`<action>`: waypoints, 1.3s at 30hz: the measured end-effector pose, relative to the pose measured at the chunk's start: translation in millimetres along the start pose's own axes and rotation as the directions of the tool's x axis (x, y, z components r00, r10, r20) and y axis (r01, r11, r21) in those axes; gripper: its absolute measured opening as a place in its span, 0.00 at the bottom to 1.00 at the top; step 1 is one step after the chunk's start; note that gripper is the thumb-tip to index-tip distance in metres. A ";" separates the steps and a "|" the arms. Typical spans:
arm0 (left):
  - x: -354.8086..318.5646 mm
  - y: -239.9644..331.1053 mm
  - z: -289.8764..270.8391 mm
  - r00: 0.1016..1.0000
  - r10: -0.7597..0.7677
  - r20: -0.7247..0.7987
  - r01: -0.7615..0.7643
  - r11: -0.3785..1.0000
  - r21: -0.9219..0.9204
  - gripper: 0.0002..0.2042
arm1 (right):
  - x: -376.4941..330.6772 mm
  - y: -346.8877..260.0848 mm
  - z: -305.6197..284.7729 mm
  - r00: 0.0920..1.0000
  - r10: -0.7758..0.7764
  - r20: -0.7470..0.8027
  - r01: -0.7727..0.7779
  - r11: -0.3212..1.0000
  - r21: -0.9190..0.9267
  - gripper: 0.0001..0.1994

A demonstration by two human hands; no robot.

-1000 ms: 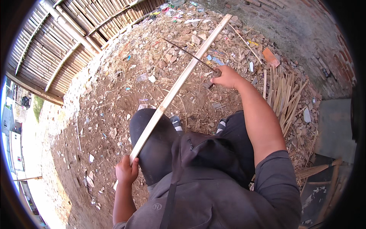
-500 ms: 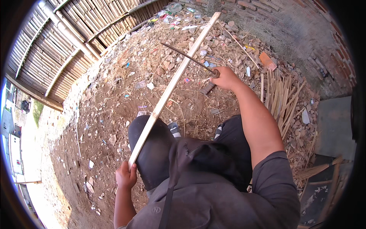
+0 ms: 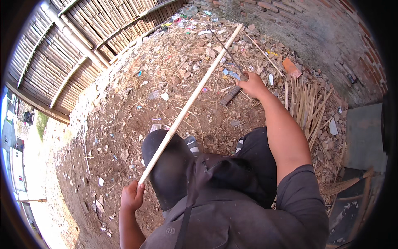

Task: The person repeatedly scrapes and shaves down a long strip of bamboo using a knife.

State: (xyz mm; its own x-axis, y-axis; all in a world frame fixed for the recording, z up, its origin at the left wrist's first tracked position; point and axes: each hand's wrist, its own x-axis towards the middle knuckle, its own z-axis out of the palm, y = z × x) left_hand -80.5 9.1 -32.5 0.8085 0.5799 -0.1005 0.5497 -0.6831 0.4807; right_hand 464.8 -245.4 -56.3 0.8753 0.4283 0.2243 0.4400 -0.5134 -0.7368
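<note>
A long pale bamboo strip (image 3: 192, 97) slants from lower left to upper right across my bent left knee. Its lower end is in my left hand (image 3: 132, 196), fingers closed round it with the thumb along the edge. My right hand (image 3: 251, 85) grips a knife (image 3: 227, 50) by its handle end, most of which the fingers cover. The knife's long, thin, dark blade points up and left, crossing the strip near its far end; whether they touch, I cannot tell. Just below my right hand lies a dark brown ridged rod-like piece (image 3: 229, 96), partly hidden by the hand.
Several split strips (image 3: 304, 108) lie in a pile at right, near an orange brick piece (image 3: 291, 67). Stones, straw and litter cover the dirt ground (image 3: 120, 112). A bamboo fence (image 3: 78, 45) stands at far left, a brick wall (image 3: 315, 37) at far right, a grey panel (image 3: 364, 137) at right.
My right hand has shifted slightly right, and the knife blade has swung from pointing left to a steeper upward angle. The strip's far end has dropped slightly; my left hand has moved a little down.
</note>
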 end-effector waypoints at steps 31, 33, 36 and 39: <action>-16.4 19.1 6.7 0.994 -0.065 -0.089 0.074 0.993 0.090 0.19 | -35.4 -81.6 -3.2 0.873 -0.136 0.469 0.299 0.908 -0.293 0.15; -16.4 28.2 3.3 0.992 -0.116 -0.052 0.121 0.988 0.098 0.18 | -48.4 -94.9 -8.2 0.820 -0.171 0.546 0.426 0.820 -0.383 0.13; -13.2 31.2 3.7 0.963 -0.261 0.073 0.270 0.947 -0.174 0.16 | -53.6 -90.3 -10.2 0.794 -0.253 0.553 0.465 0.838 -0.284 0.11; -8.2 36.7 -0.4 0.883 -0.365 0.294 0.446 0.848 -0.285 0.14 | -43.0 -83.9 -14.2 0.858 -0.221 0.463 0.365 0.897 -0.249 0.11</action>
State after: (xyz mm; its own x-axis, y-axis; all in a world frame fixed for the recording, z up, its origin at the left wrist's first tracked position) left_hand -67.0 -20.6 -13.7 0.5750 0.6315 -0.5201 0.7669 -0.1945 0.6116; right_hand 393.1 -231.4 4.9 0.5612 0.8255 0.0600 0.7642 -0.4890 -0.4205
